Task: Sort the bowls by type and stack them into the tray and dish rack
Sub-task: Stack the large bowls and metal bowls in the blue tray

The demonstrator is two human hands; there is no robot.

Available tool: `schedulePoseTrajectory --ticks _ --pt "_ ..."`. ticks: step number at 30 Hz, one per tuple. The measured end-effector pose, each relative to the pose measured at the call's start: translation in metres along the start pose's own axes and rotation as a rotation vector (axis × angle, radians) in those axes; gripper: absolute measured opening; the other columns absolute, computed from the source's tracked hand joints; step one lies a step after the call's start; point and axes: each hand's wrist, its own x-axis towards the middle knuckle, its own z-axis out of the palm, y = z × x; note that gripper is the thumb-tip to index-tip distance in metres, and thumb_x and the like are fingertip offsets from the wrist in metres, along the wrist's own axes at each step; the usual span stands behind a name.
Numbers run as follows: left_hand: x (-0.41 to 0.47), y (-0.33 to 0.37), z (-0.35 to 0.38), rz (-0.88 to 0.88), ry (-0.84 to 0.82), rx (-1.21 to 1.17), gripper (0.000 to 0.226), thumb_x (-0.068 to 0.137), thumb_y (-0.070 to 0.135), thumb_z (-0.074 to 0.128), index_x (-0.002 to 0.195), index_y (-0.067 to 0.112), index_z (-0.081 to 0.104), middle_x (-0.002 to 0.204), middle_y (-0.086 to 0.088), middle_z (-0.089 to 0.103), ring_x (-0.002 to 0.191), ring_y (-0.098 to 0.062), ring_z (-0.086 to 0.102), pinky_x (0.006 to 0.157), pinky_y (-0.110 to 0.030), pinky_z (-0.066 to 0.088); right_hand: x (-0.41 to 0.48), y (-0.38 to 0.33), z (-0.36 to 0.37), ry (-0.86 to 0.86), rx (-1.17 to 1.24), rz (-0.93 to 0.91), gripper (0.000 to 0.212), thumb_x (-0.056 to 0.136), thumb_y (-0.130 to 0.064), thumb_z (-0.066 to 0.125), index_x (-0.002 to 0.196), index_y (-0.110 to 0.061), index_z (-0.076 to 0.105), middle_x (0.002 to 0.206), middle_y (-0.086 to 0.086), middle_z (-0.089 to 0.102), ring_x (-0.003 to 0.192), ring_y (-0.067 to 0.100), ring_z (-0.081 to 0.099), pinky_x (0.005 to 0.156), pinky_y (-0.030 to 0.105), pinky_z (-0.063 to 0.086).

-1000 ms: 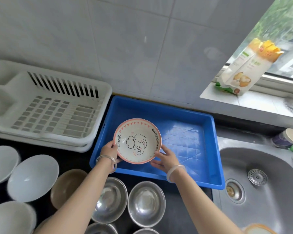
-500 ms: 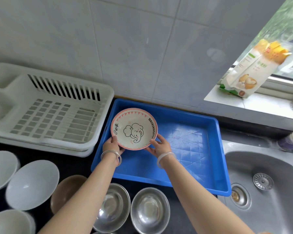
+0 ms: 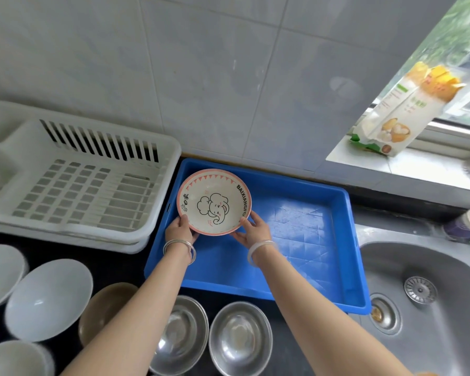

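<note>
A ceramic bowl [image 3: 213,202] with a pink rim and an elephant drawing is at the far left corner of the blue tray [image 3: 307,234]. My left hand [image 3: 179,229] grips its near-left rim and my right hand [image 3: 253,229] grips its near-right rim. Whether the bowl touches the tray floor I cannot tell. The white dish rack [image 3: 73,180] stands to the left of the tray. On the dark counter near me sit white bowls [image 3: 48,298], a brown bowl [image 3: 103,308] and steel bowls [image 3: 240,339].
A steel sink [image 3: 429,302] lies to the right of the tray. A flour bag [image 3: 396,115] leans on the windowsill at the upper right. A small container [image 3: 464,226] stands behind the sink. A tiled wall is behind everything.
Both hands have carried the elephant bowl away from me, from over the tray's near edge to its far left corner.
</note>
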Motion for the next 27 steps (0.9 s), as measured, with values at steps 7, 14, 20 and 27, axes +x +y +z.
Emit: schedulePoseTrajectory --ticks 7,14,20,27 --pt "-0.028 -0.010 -0.006 0.176 -0.046 0.333 0.030 0.094 0.021 0.042 0.118 0.016 0.059 0.113 -0.006 0.063 0.095 -0.024 0.059 0.087 -0.035 0.047 -0.016 -0.006 -0.010 -0.077 -0.204 0.024 0.042 0.095 -0.036 0.045 0.137 -0.027 0.042 0.129 -0.001 0.051 0.098 0.020 0.059 0.078 0.028 0.051" --pt "-0.108 -0.031 0.008 0.328 -0.086 0.656 0.041 0.095 0.021 0.038 0.134 0.007 0.044 0.139 -0.013 0.049 0.125 -0.032 0.048 0.098 -0.039 0.040 -0.063 -0.007 -0.075 0.012 -0.354 -0.179 0.036 0.097 -0.027 0.039 0.132 -0.019 0.047 0.132 0.003 0.053 0.097 0.020 0.059 0.076 0.028 0.047" --pt "-0.200 -0.092 0.050 0.385 -0.380 0.863 0.040 0.095 0.017 0.043 0.134 0.009 0.047 0.138 -0.011 0.051 0.126 -0.024 0.049 0.104 -0.029 0.034 -0.144 0.009 -0.189 0.263 -0.646 -0.381 0.029 0.096 -0.024 0.046 0.120 -0.017 0.060 0.119 0.006 0.064 0.104 0.018 0.060 0.073 0.011 0.041" --pt "-0.299 -0.189 0.081 0.424 -0.806 1.122 0.042 0.095 0.026 0.047 0.135 0.016 0.046 0.140 -0.002 0.050 0.129 -0.016 0.046 0.103 -0.021 0.031 -0.234 0.050 -0.328 0.595 -0.873 -0.393 0.030 0.093 -0.012 0.049 0.122 -0.012 0.059 0.124 0.007 0.062 0.118 0.025 0.054 0.094 0.025 0.035"
